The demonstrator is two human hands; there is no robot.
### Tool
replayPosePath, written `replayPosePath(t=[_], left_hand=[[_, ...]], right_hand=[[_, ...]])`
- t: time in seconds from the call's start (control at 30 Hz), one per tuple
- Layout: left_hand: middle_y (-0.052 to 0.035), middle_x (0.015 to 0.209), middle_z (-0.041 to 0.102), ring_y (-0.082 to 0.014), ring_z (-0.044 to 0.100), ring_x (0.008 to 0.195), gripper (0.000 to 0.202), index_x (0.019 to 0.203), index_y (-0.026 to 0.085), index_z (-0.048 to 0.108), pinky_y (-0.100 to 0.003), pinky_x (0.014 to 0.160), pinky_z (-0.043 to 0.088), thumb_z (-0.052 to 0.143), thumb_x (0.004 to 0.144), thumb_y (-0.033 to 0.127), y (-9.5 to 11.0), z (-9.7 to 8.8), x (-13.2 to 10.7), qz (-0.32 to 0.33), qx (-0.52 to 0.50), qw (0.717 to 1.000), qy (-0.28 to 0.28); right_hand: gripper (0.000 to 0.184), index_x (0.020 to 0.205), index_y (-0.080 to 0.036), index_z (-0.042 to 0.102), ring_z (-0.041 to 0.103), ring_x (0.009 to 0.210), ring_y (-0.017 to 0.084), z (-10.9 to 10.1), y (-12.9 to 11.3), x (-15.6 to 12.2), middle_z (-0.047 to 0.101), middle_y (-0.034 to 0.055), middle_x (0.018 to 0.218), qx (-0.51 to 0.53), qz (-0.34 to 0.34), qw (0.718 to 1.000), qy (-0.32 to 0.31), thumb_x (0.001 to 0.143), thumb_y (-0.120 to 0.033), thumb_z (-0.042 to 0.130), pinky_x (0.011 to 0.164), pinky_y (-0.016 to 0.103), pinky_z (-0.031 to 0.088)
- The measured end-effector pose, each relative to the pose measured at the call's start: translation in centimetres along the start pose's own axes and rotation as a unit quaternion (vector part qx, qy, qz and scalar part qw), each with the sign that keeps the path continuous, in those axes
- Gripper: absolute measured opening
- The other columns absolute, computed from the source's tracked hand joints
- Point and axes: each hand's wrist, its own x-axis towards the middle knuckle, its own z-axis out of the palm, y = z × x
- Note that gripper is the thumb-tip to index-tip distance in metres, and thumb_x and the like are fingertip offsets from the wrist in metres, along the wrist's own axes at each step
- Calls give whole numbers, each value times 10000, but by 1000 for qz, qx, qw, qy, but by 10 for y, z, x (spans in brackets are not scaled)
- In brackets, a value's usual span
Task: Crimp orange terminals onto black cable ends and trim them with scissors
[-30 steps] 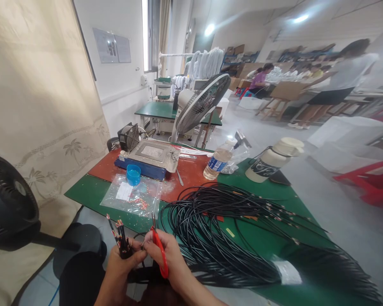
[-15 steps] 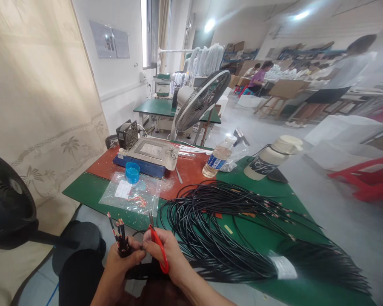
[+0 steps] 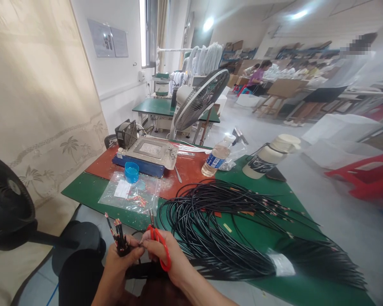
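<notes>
Wrapped in my left hand [image 3: 124, 259] is a bunch of black cables [image 3: 120, 238], their stripped ends with reddish wires pointing up. My right hand [image 3: 162, 250] holds red-handled scissors [image 3: 161, 242], the blades pointing up and away. Its thumb and fingertips meet the left hand's fingertips at a small cable end, too small to make out clearly. To the right of my hands, a large coiled bundle of black cables [image 3: 204, 225] lies on the green table [image 3: 274, 197], bound by a white wrap [image 3: 282, 263].
Behind my hands lie a plastic bag [image 3: 108, 197] and a blue ring-shaped container [image 3: 132, 172] before a blue-sided heating device [image 3: 140, 165]. A water bottle [image 3: 215, 157] and a cream flask [image 3: 268, 157] stand farther right. Fans [image 3: 9, 195] flank the table; people sit and stand beyond.
The view has shifted slightly. The scissors are turned a little in my right hand; both hands keep nearly the same place and grip.
</notes>
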Motion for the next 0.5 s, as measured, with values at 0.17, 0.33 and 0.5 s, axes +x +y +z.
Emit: replayPosePath(t=[0.17,0.33,0.5], left_hand=[[50,410,481,-66,359,361,275,572,175,636,-216,383,226,819,453,342,4,0,-3,-8,49,998,-38],[17,406,482,-80,351,385,299,698,151,706,-242,411,198,760,553,407,3,-3,-6,-21,90,991,-101],[12,576,509,-61,354,424,242,676,165,712,-233,409,200,767,552,365,0,-4,-4,31,55,996,-64]], right_hand=[[320,618,-141,540,292,479,57,2,-3,-1,379,-68,497,-36,-9,999,14,622,-427,683,472,209,200],[333,605,-149,522,307,520,73,-2,-1,1,395,-53,534,-56,-59,997,7,643,-439,681,502,208,234],[314,618,-148,525,302,539,74,-10,1,-1,381,-55,558,-121,-80,989,24,698,-421,657,508,205,241]])
